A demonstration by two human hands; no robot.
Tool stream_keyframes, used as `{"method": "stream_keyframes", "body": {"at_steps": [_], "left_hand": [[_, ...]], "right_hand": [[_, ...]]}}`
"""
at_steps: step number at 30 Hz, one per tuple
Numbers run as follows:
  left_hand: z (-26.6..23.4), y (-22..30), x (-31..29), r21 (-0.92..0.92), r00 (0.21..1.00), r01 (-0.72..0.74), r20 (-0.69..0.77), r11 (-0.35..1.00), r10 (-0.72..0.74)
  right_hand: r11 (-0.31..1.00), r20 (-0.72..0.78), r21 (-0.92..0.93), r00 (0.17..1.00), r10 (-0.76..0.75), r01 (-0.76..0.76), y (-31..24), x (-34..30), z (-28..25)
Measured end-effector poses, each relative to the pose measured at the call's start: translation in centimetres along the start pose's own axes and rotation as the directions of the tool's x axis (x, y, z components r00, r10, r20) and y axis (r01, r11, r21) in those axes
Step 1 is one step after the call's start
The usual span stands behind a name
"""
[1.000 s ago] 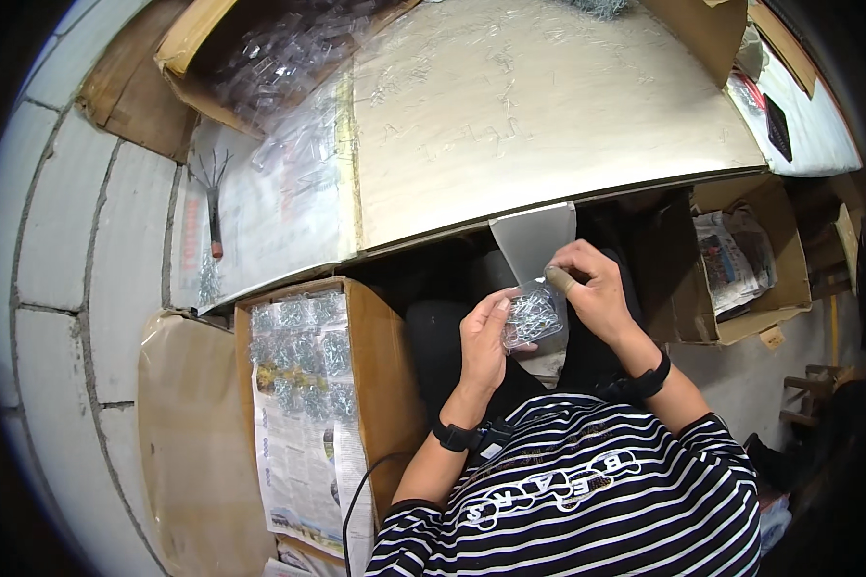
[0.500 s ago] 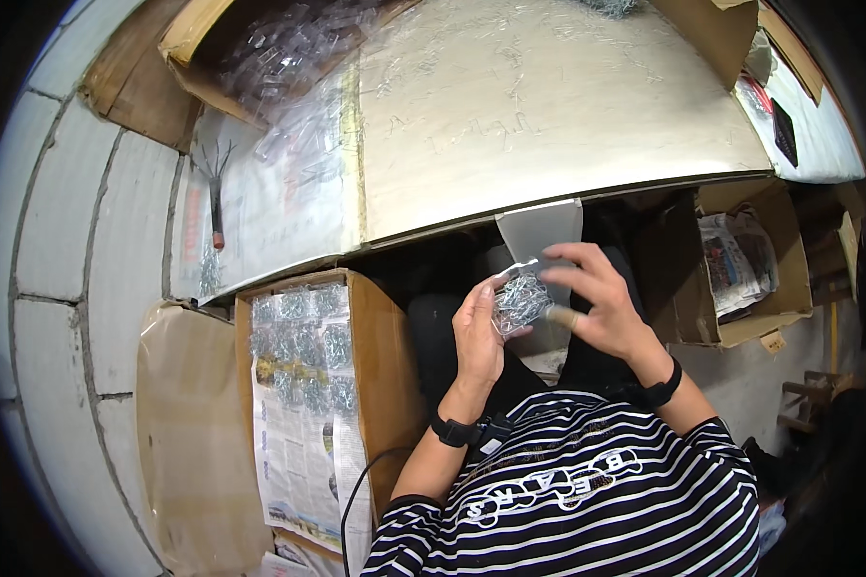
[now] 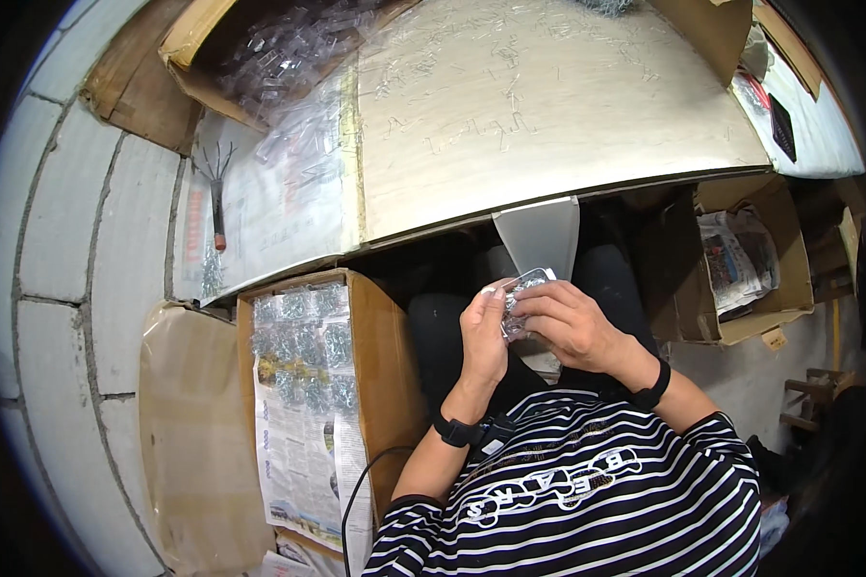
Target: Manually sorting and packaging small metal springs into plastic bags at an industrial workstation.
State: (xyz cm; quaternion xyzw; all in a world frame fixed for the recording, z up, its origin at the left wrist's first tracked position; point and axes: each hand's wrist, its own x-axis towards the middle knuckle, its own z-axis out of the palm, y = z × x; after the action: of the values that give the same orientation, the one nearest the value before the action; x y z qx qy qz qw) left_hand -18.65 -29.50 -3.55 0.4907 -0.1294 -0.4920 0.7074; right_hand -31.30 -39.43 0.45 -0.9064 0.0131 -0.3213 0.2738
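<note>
Over my lap, my left hand [image 3: 484,337] is closed round the side of a small clear plastic box [image 3: 529,279], thumb up along its edge. Thin silvery wire pieces fill the box; their exact kind is too small to make out. My right hand [image 3: 575,329] lies across the box from the other side, its fingers bent together and pressing on it. Those fingers hide much of the contents. Just beyond the hands, a grey sloping chute [image 3: 539,236] comes down from the table edge.
Loose wire pieces lie scattered on the pale tabletop [image 3: 558,115]. A carton [image 3: 380,337] at left holds filled clear boxes on newspaper. Clear empty boxes [image 3: 289,58] pile up at the back left, near a dark-handled wire tool [image 3: 217,216]. Another open carton [image 3: 765,322] stands at right.
My right hand has moved from hovering spread beside the box to closing over it, covering most of the wire pieces. The box has tilted and lifted slightly in my left hand.
</note>
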Motion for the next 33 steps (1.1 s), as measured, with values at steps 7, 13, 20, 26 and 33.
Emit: {"method": "stream_keyframes", "body": {"at_steps": [7, 13, 20, 26, 33], "left_hand": [[0.6, 0.4, -0.4, 0.031, 0.998, 0.034, 0.060, 0.999, -0.036], [0.2, 0.3, 0.1, 0.011, 0.999, 0.000, 0.038, 1.000, 0.000], [0.1, 0.0, 0.2, 0.037, 1.000, -0.028, 0.008, 0.999, 0.028], [-0.1, -0.2, 0.4, 0.064, 0.998, -0.061, 0.025, 0.996, 0.059], [-0.6, -0.1, 0.3, -0.018, 0.999, 0.052, 0.004, 0.998, -0.052]], "right_hand": [[0.972, -0.079, 0.045, 0.969, 0.234, -0.231, 0.0, 0.3, 0.4], [0.976, -0.081, 0.119, 0.978, 0.192, -0.182, -0.6, 1.2, -0.6], [0.999, 0.017, 0.033, 1.000, 0.017, -0.017, -0.4, 1.0, 0.9], [0.998, -0.022, 0.069, 1.000, 0.002, -0.001, 0.0, 0.7, 1.2], [0.997, 0.081, -0.001, 0.993, -0.083, 0.083, -0.2, 0.7, 0.8]]}}
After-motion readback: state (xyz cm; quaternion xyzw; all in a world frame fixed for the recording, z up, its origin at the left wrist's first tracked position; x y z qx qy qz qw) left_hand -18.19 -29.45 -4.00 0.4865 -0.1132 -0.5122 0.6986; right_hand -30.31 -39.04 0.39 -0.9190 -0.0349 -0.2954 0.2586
